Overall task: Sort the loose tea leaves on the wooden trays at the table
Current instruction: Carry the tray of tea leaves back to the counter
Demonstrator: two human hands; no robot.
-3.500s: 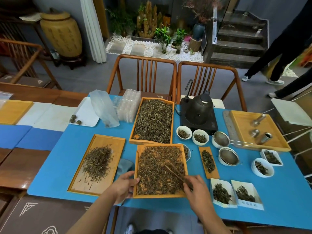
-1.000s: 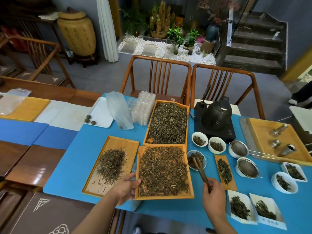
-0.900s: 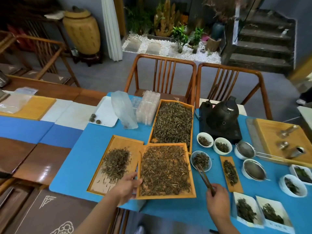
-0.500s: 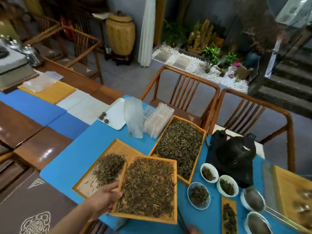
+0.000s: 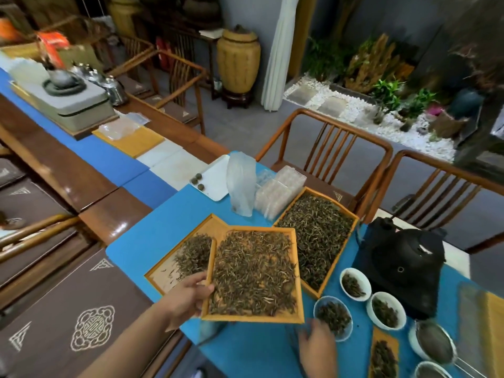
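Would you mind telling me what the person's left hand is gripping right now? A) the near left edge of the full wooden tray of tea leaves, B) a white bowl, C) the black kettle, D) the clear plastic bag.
A: the left hand clasps the near left edge of the full wooden tray, thumb over its rim, with the tray overlapping the sparser tray beside it.

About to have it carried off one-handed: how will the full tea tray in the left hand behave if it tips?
The wooden tray looks rigid, so it likely won't flex under the left hand gripping one side. Its rim is low and the loose leaves nearly fill it, so they would probably slide and spill. Held off-centre, it may dip rightward.
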